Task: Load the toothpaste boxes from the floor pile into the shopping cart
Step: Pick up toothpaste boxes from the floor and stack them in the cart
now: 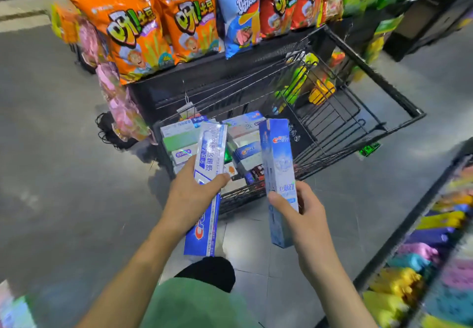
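Nearest the camera, the left hand grips a long white-and-blue cardboard toothpaste box around its middle, thumb curled over the printed face and the other fingers hidden behind it. The right hand pinches a pale blue cardboard toothpaste box at its lower half, thumb on the front, the box standing nearly upright. Both boxes hang just before the near edge of the black wire shopping cart, above the grey floor. They look light and stiff enough to be carried one-handed, though the thin card would likely dent under a hard squeeze and its glossy print may slip, so a hold across the narrow sides near the middle seems soundest. Beyond, inside the cart, a heap of stacked toothpaste boxes fills the near end. Farther still, orange snack bags line the shelf.
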Demonstrator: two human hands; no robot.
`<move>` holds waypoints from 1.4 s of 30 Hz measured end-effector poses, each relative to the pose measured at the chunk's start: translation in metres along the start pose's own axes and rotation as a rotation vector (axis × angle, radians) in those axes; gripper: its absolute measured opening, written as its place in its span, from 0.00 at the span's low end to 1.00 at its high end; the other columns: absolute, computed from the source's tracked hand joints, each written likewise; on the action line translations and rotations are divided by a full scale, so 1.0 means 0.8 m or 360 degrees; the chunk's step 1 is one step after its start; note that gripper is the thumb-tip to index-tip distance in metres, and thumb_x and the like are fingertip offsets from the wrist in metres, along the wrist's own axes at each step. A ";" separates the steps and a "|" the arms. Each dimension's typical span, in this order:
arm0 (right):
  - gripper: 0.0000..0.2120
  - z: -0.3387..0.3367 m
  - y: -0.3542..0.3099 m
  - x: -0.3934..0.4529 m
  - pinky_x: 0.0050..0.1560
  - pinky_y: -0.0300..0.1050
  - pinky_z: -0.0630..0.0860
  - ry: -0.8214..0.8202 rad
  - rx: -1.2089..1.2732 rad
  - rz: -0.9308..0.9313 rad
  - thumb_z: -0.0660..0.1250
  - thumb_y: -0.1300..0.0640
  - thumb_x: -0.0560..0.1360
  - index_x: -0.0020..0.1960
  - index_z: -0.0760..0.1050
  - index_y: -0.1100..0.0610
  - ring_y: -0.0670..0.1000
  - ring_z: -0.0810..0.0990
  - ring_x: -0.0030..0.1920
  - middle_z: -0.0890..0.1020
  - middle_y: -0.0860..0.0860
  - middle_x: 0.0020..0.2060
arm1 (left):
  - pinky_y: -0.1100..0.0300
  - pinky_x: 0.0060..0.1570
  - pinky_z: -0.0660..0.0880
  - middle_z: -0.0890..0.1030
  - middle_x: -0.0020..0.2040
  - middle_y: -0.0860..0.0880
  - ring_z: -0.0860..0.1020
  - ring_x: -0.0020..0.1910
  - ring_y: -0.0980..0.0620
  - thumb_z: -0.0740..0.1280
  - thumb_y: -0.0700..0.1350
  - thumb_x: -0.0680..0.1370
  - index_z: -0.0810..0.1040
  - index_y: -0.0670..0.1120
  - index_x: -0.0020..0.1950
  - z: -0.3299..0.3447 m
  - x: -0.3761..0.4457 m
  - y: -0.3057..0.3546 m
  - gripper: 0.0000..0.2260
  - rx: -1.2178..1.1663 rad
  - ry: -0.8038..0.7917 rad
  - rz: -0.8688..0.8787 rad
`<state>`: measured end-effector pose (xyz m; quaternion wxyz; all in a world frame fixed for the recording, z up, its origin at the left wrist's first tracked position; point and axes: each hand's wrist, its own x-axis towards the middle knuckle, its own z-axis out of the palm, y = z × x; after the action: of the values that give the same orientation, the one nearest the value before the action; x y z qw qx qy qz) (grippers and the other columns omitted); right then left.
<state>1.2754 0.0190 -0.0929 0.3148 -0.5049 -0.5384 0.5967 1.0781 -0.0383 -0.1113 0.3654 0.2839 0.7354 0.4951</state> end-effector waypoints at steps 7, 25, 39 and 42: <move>0.15 0.000 -0.024 0.112 0.45 0.36 0.77 -0.0115 -0.0177 0.0008 0.73 0.51 0.69 0.55 0.79 0.47 0.43 0.82 0.44 0.85 0.44 0.46 | 0.53 0.48 0.79 0.84 0.46 0.58 0.83 0.42 0.56 0.75 0.54 0.75 0.74 0.57 0.55 0.024 0.099 0.009 0.14 0.0055 0.0080 -0.0101; 0.10 0.018 0.013 0.320 0.43 0.33 0.77 -0.0571 -0.0382 0.0242 0.72 0.62 0.76 0.57 0.79 0.57 0.42 0.82 0.42 0.86 0.51 0.48 | 0.55 0.57 0.73 0.63 0.64 0.43 0.74 0.55 0.43 0.73 0.46 0.77 0.57 0.47 0.81 0.054 0.271 -0.115 0.38 0.1186 -0.0352 -0.0075; 0.12 -0.009 0.054 0.387 0.43 0.34 0.78 -0.0747 -0.0591 0.0497 0.72 0.60 0.77 0.58 0.77 0.49 0.44 0.84 0.43 0.87 0.45 0.46 | 0.46 0.68 0.66 0.68 0.71 0.41 0.69 0.68 0.40 0.68 0.44 0.79 0.57 0.43 0.79 0.088 0.343 -0.211 0.32 0.2192 -0.0449 -0.0099; 0.13 -0.008 0.064 0.395 0.42 0.33 0.77 -0.0797 -0.0693 0.0434 0.73 0.60 0.76 0.57 0.77 0.49 0.43 0.84 0.42 0.87 0.45 0.45 | 0.44 0.69 0.65 0.70 0.70 0.43 0.70 0.67 0.41 0.71 0.47 0.77 0.58 0.46 0.79 0.088 0.342 -0.222 0.34 0.2282 -0.0350 -0.0063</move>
<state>1.1979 0.3002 -0.2244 -0.0245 -0.4655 -0.6411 0.6097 0.9694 0.1499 -0.3646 0.1702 0.4885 0.8431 -0.1470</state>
